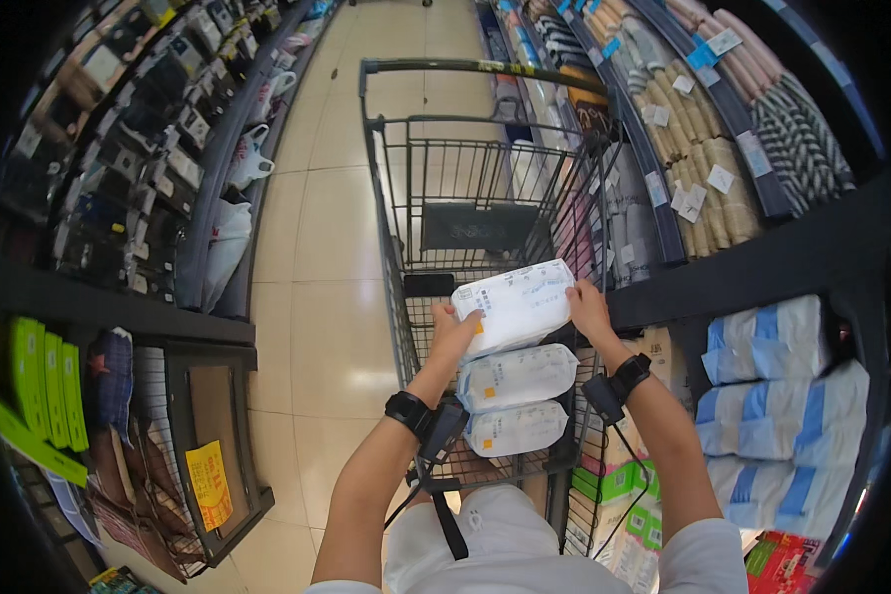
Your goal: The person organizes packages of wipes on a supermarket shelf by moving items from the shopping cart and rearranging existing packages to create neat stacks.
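A white plastic-wrapped soft pack (pixel 523 308) with printed writing is held over the shopping cart (pixel 416 327). My left hand (pixel 457 327) grips its left end, with the thumb across the front. At the opposite end my right hand (pixel 588 304) pinches the upper right corner. Two similar packs lie below it in the cart, a middle pack (pixel 520 379) and a lower pack (pixel 516 429), each with an orange square on its front. Beyond the held pack, a small dark flat object (pixel 428 285) rests at the cart's left side.
Rolled mats (pixel 705 189) with tags fill the right shelves. Blue-and-white packs (pixel 779 416) are stacked at the lower right. Packaged goods hang on the left rack (pixel 119 171), with a wire basket stand (pixel 215 445) below. Pale floor tiles (pixel 327 245) run along the aisle left of the cart.
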A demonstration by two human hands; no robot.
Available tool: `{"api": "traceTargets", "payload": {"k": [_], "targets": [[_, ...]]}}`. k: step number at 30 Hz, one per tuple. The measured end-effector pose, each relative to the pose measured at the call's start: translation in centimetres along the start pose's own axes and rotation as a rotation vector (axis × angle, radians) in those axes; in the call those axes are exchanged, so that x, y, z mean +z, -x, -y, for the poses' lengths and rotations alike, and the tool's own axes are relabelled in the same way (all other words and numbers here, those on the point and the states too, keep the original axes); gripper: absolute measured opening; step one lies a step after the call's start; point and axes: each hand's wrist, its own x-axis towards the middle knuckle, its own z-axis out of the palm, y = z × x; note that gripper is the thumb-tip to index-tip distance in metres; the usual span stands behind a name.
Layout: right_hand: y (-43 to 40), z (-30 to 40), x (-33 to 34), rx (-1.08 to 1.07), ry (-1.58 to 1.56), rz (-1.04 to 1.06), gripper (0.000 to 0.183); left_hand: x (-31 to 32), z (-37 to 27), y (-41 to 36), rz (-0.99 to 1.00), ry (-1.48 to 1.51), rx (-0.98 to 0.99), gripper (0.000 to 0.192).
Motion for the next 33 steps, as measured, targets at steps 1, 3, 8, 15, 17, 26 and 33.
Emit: {"api": "traceTargets", "payload": {"k": [1,3,8,15,17,26,33], "targets": [[-0.5,-1.3,1.1,0.026,-0.003,0.009,0.024,0.7,1.1,-1.3,0.004,0.021,-0.003,0.045],[-1.5,-3.8,3.4,0.049,-0.035,0.012,0.025,2.0,3.7,-3.8,-0.014,0.001,0.014,0.045],[-0.1,-8.7,8.5,0.169,-0.146,0.127,0.021,2.3,10.1,-7.1,-0.027,-0.199,0.104,0.048],[-1.4,-9.9,8.5,0.184,-0.224,0.247,0.025,0.6,10.8,-7.9,0.095,-0.224,-0.005,0.053],[-1.6,-9.2,8.1,0.254,-0.175,0.286,0.024,0.4,10.4,-7.7,0.125,-0.278,0.017,0.056],[2.9,0.3,9.9,-0.544,0.215,0.04,0.058,0.4,10.5,-6.7,0.135,-0.442,0.154,0.063],[8.5,-1.1,9.7,0.058,0.619,0.073,0.06,-4.6,10.3,-3.9,0.389,-0.69,0.317,0.05]]}}
